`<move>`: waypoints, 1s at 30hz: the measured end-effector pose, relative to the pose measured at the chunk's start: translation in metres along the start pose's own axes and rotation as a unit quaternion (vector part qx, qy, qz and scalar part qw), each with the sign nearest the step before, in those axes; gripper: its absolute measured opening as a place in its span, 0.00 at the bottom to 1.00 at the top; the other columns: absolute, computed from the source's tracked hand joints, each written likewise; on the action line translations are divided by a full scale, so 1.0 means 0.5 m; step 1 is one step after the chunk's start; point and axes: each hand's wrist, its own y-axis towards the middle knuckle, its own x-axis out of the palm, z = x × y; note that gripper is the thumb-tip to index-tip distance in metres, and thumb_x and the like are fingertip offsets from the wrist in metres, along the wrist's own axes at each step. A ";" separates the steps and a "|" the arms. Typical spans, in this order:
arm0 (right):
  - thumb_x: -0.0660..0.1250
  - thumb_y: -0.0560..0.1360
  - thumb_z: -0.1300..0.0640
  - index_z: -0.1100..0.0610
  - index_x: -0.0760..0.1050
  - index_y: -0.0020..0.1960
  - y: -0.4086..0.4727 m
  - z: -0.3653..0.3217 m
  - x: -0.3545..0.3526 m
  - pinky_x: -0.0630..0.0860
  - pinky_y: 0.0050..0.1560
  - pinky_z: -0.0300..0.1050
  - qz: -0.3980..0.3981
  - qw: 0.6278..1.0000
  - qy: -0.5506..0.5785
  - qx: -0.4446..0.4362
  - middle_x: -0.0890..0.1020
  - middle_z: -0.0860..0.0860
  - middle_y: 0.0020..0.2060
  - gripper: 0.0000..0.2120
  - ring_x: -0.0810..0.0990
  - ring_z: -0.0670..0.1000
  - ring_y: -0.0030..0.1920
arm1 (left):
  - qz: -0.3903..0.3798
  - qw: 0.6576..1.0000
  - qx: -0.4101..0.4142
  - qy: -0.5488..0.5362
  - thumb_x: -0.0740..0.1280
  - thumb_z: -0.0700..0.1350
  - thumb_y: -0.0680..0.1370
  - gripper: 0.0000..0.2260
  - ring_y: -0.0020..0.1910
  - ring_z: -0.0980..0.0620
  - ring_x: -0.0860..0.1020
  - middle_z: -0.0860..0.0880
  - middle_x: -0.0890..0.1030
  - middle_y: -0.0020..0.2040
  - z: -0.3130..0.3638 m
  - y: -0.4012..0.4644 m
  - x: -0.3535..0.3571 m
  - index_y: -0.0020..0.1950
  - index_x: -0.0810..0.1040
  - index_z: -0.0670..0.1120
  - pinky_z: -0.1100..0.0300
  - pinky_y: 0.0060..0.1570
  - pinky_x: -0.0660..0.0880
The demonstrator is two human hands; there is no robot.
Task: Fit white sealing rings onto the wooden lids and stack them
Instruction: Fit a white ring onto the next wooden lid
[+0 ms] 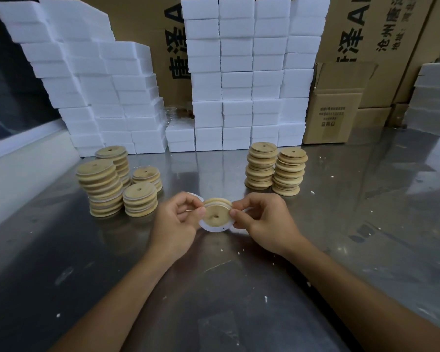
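While both hands pinch the lid at frame centre, left hand and right hand stretch the ring around it.

Steel tabletop, scuffed, flecked with white crumbs. Four lid stacks at 10 o'clock, two lid stacks at 1 o'clock. Foam blocks and cardboard box at 12 o'clock edge.

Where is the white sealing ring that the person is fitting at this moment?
In the head view the white sealing ring is at the centre, around the wooden lid, pinched between the left hand and right hand above the metal table.
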 end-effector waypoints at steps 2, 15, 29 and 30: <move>0.73 0.74 0.63 0.58 0.83 0.42 0.000 -0.001 0.000 0.83 0.46 0.59 0.004 1.000 0.018 0.012 0.87 0.55 0.41 0.03 0.87 0.52 0.37 | 0.004 1.000 -0.007 -0.007 0.70 0.30 0.74 0.11 0.39 0.55 0.83 0.50 0.83 0.38 -0.001 0.001 0.000 0.39 0.78 0.46 0.58 0.40 0.82; 0.73 0.74 0.66 0.59 0.84 0.42 0.005 -0.012 -0.017 0.81 0.42 0.38 0.014 0.988 0.141 0.062 0.87 0.56 0.39 0.04 0.84 0.47 0.36 | -0.024 0.984 -0.115 -0.137 0.73 0.31 0.71 0.12 0.44 0.43 0.84 0.40 0.83 0.44 0.026 -0.005 -0.006 0.51 0.80 0.42 0.51 0.39 0.83; 0.72 0.73 0.69 0.72 0.81 0.46 0.003 -0.040 -0.044 0.82 0.43 0.40 -0.073 0.974 0.193 0.090 0.85 0.61 0.38 0.05 0.85 0.51 0.38 | -0.001 0.963 -0.176 -0.206 0.69 0.28 0.73 0.10 0.46 0.44 0.84 0.40 0.84 0.47 0.051 -0.001 -0.008 0.51 0.80 0.38 0.53 0.38 0.83; 0.72 0.73 0.69 0.71 0.81 0.46 0.003 -0.041 -0.046 0.82 0.43 0.40 -0.077 0.976 0.186 0.086 0.85 0.61 0.39 0.04 0.85 0.50 0.38 | 0.000 0.960 -0.184 -0.212 0.68 0.28 0.73 0.10 0.46 0.43 0.84 0.40 0.83 0.48 0.052 -0.001 -0.008 0.51 0.80 0.38 0.53 0.38 0.83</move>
